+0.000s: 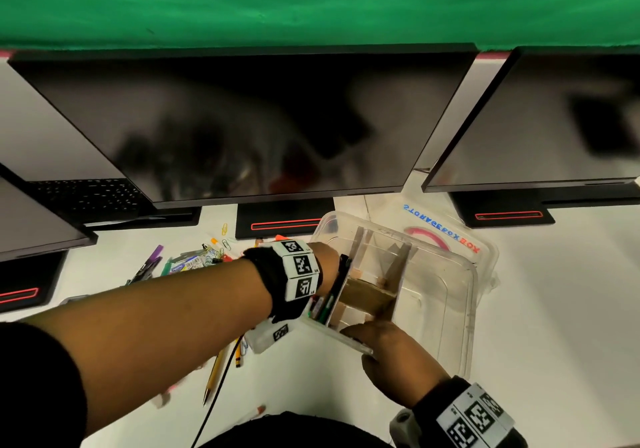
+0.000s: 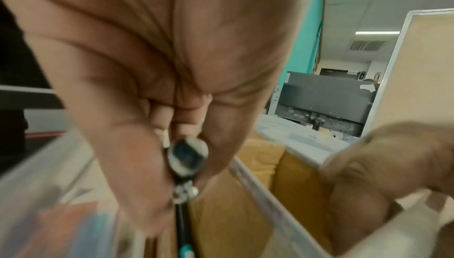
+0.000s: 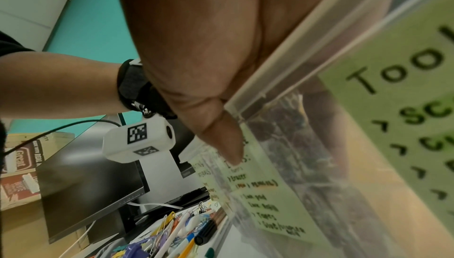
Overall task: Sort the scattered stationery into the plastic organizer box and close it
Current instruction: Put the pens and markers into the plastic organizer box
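The clear plastic organizer box [image 1: 446, 295] with cardboard dividers [image 1: 370, 295] stands open on the white desk, tipped up at its near left edge. My left hand [image 1: 330, 262] reaches over its left compartment and pinches a black pen [image 1: 341, 274], whose top end [image 2: 188, 157] shows between the fingers [image 2: 137, 165] in the left wrist view. Other pens [image 1: 322, 307] stand in that compartment. My right hand [image 1: 377, 338] grips the box's near rim, with the thumb [image 3: 221, 136] pressed on the clear wall [image 3: 282, 145] beside green paper labels [image 3: 260, 194].
The box's lid [image 1: 450, 236], printed STORAGE BOX, lies behind the box. Loose pens, clips and markers [image 1: 187, 260] are scattered on the desk to the left, and pencils [image 1: 216, 371] lie under my left forearm. Dark monitors [image 1: 242, 125] and their stands line the back.
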`<control>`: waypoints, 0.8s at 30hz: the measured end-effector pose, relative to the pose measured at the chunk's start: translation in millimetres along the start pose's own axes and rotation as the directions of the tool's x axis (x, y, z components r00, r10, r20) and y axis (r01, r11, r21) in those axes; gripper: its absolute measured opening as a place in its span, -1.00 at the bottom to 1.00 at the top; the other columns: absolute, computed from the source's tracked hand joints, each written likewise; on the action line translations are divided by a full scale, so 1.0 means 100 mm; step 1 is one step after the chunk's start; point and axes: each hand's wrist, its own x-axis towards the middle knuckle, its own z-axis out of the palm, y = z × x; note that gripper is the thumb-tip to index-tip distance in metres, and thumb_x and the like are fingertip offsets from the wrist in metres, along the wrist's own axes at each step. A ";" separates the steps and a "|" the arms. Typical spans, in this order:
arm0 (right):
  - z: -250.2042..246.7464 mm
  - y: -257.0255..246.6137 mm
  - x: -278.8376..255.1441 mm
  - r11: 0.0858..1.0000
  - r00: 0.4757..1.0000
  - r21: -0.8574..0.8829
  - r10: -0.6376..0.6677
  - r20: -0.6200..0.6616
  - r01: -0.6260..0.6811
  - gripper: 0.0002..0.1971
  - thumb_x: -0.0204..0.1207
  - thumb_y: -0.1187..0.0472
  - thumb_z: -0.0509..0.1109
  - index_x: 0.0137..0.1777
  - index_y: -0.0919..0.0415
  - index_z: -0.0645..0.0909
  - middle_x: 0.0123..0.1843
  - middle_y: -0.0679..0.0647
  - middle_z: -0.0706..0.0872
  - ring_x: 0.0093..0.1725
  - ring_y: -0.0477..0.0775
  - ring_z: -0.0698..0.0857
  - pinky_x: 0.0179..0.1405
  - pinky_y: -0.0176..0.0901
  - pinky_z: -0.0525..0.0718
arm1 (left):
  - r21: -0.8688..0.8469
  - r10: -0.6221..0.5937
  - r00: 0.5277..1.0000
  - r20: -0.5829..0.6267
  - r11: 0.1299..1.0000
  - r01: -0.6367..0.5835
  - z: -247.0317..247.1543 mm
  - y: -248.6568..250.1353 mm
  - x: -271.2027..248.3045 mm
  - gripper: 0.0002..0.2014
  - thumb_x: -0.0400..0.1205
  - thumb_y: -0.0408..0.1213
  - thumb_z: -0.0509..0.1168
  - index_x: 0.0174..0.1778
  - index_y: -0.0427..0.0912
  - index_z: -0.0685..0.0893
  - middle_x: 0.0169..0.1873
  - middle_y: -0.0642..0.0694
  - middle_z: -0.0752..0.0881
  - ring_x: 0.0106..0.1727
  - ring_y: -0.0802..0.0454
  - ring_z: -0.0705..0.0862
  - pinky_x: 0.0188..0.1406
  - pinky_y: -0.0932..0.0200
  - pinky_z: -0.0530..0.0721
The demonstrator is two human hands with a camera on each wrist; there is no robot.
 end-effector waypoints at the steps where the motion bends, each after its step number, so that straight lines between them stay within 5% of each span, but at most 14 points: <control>1: 0.00 0.01 0.01 1.000 1.000 0.001 0.006 0.001 -0.006 -0.47 0.46 0.35 0.17 0.34 -0.16 0.55 0.22 -0.17 0.69 0.22 -0.11 0.60 0.24 -0.40 0.51 | -0.022 -0.022 1.000 -0.022 1.000 0.022 -0.02 -0.01 0.01 -0.86 0.57 -0.31 0.35 0.00 -0.28 0.67 -0.35 -0.05 0.57 -0.16 -0.04 0.67 -0.29 0.28 0.52; 3: 0.01 0.02 0.02 1.000 1.000 0.005 0.007 0.009 -0.007 -0.46 0.41 0.36 0.16 0.30 -0.17 0.58 0.18 -0.16 0.71 0.18 -0.11 0.62 0.16 -0.40 0.54 | -0.101 -0.050 0.997 -0.059 0.994 0.043 -0.03 -0.02 0.00 -0.85 0.58 -0.26 0.35 -0.07 -0.28 0.67 -0.38 -0.06 0.55 -0.22 -0.04 0.60 -0.27 0.19 0.47; 5: -0.02 0.02 0.03 1.000 1.000 0.015 0.005 0.012 -0.005 -0.44 0.35 0.37 0.13 0.26 -0.14 0.61 0.14 -0.14 0.72 0.13 -0.10 0.63 0.06 -0.45 0.51 | -0.196 -0.045 0.993 -0.111 0.980 0.023 -0.04 -0.05 -0.03 -0.77 0.59 -0.22 0.34 0.09 -0.26 0.68 -0.12 -0.12 0.68 -0.03 -0.06 0.63 -0.13 0.18 0.48; 8: -0.03 0.00 0.03 1.000 1.000 0.013 0.018 0.016 -0.018 -0.50 0.35 0.33 0.16 0.22 -0.09 0.64 0.11 -0.12 0.73 0.09 -0.10 0.65 0.02 -0.41 0.53 | -0.376 -0.041 0.963 -0.268 0.924 -0.066 0.03 -0.21 -0.16 -0.82 0.58 -0.25 0.34 0.08 -0.14 0.71 0.09 -0.05 0.73 0.14 -0.02 0.65 0.00 0.26 0.50; 13: -0.06 -0.17 0.08 0.990 0.993 -0.086 0.118 0.026 -0.115 -0.59 0.44 -0.02 0.30 0.31 -0.08 0.58 0.20 -0.13 0.68 0.18 -0.05 0.65 0.13 -0.24 0.60 | -0.567 -0.101 0.915 -0.391 0.810 -0.153 0.22 -0.74 -0.46 -0.88 0.56 -0.34 0.33 -0.04 -0.12 0.74 -0.21 0.06 0.71 -0.18 0.16 0.64 -0.37 0.64 0.46; 15: -0.09 -0.29 0.10 0.966 0.976 -0.149 0.198 -0.089 -0.209 -0.58 0.39 -0.07 0.38 0.25 -0.03 0.63 0.17 -0.05 0.71 0.16 0.08 0.65 0.09 -0.14 0.62 | -0.555 -0.138 0.910 -0.390 0.824 -0.113 0.35 -0.99 -0.57 -0.88 0.56 -0.36 0.32 -0.06 -0.15 0.73 -0.24 0.08 0.66 -0.17 0.13 0.61 -0.34 0.60 0.43; 18: -0.07 -0.57 0.17 0.923 0.921 -0.289 0.138 -0.364 -0.253 -0.68 0.23 -0.07 0.38 -0.04 -0.01 0.73 -0.02 -0.02 0.78 -0.02 0.24 0.69 -0.12 0.01 0.65 | -0.509 -0.125 0.949 -0.290 0.860 -0.042 0.68 -1.33 -0.72 -0.87 0.56 -0.33 0.31 -0.03 -0.15 0.72 -0.16 0.02 0.71 -0.03 0.04 0.69 -0.16 0.35 0.54; 21: 0.01 -0.89 0.25 0.950 0.923 -0.310 -0.080 -0.376 -0.044 -0.74 0.31 -0.03 0.32 -0.10 0.02 0.74 -0.16 -0.05 0.78 -0.12 0.16 0.70 -0.13 -0.04 0.64 | -0.381 -0.041 0.993 -0.111 0.925 -0.004 1.01 -1.47 -0.79 -0.81 0.58 -0.28 0.29 0.08 -0.07 0.70 -0.03 -0.03 0.75 0.06 -0.03 0.70 0.01 0.20 0.60; 24: 0.28 -1.01 0.37 0.943 0.958 -0.198 -0.282 -0.051 0.267 -0.77 0.43 0.04 0.27 -0.01 -0.04 0.72 -0.10 -0.11 0.77 -0.11 -0.03 0.74 -0.10 -0.25 0.70 | -0.259 0.068 0.998 0.009 0.964 -0.063 1.26 -1.51 -0.81 -0.67 0.54 -0.39 0.26 0.20 -0.03 0.64 0.10 -0.11 0.71 0.14 -0.13 0.68 0.05 0.10 0.64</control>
